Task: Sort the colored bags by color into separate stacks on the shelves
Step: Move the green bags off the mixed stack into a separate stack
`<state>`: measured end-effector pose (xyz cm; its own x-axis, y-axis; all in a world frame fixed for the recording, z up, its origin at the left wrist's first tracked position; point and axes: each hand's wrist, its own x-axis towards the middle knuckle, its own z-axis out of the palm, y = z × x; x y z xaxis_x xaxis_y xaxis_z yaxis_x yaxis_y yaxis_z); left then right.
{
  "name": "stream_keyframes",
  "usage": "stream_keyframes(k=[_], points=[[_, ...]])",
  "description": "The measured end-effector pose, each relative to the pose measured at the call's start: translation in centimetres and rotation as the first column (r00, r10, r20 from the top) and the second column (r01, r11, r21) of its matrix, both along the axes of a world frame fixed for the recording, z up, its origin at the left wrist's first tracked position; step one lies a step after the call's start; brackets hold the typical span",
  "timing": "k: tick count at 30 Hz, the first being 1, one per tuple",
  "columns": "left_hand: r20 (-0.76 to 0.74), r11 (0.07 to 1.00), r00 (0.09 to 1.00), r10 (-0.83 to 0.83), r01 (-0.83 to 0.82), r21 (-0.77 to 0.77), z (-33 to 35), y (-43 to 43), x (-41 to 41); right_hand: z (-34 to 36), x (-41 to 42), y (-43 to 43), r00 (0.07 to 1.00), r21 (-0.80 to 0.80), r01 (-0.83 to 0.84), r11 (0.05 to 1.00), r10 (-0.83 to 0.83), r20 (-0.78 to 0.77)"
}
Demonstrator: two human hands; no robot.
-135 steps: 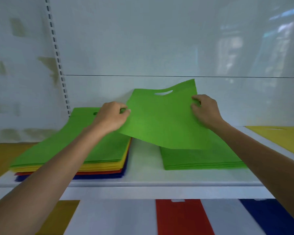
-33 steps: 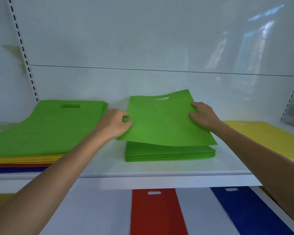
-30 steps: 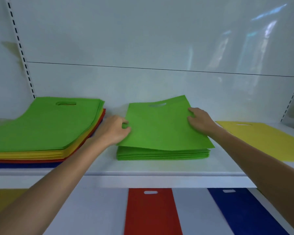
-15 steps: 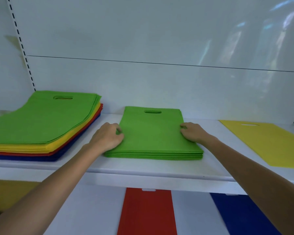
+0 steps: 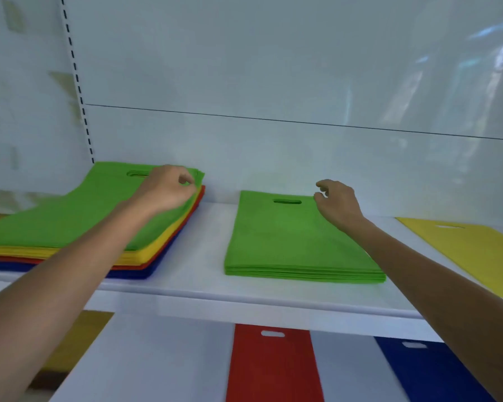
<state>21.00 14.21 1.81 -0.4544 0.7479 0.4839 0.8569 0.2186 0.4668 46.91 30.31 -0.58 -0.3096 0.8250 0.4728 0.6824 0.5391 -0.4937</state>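
A mixed stack (image 5: pixel 70 221) lies at the left of the upper shelf, with green bags on top and yellow, red and blue layers below. My left hand (image 5: pixel 169 188) is over its far right corner, and the fingertips pinch the edge of the top green bag there. A neat stack of green bags (image 5: pixel 288 245) sits mid-shelf. My right hand (image 5: pixel 337 203) hovers by that stack's far right corner with fingers loosely curled, holding nothing. A single yellow bag (image 5: pixel 471 248) lies flat at the right.
The white shelf (image 5: pixel 244 297) has a bare strip between the two stacks. On the lower shelf lie a red bag (image 5: pixel 270 367), a blue bag (image 5: pixel 430 372) and a yellow one (image 5: pixel 79 338) at the left. A white back panel closes the rear.
The carried green bag was laid on the middle green stack and both hands let go of it. My left hand moved left to the mixed stack; my right hand lifted toward the back corner.
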Motion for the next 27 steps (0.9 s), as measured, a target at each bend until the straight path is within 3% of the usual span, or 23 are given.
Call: stream_keyframes(k=[9,14,18,23,27], points=[[0.039,0.982,0.991,0.131,-0.124,-0.141,-1.0,-8.6,-14.9,1.1,-15.5,-5.3,0.988,-0.058,-0.149,0.987,0.147,-0.048],[0.051,0.941,0.96,0.276,-0.259,-0.218,-2.6,-12.0,-20.9,-0.3,-22.1,-7.7,0.986,-0.145,-0.13,0.981,0.144,0.088],[0.109,0.959,0.967,0.23,-0.206,-0.194,-3.9,-12.4,-22.8,-1.9,-24.6,-8.4,0.982,-0.23,-0.041,0.972,0.081,0.17],[0.1,0.987,0.983,0.154,-0.147,-0.071,-3.9,-11.4,-22.9,-3.3,-25.1,-8.5,0.995,-0.293,-0.04,0.955,0.011,-0.098],[-0.039,0.988,0.989,0.141,-0.143,-0.06,-3.8,-10.6,-22.5,-3.5,-24.6,-8.2,0.987,-0.311,-0.041,0.95,-0.009,-0.159]])
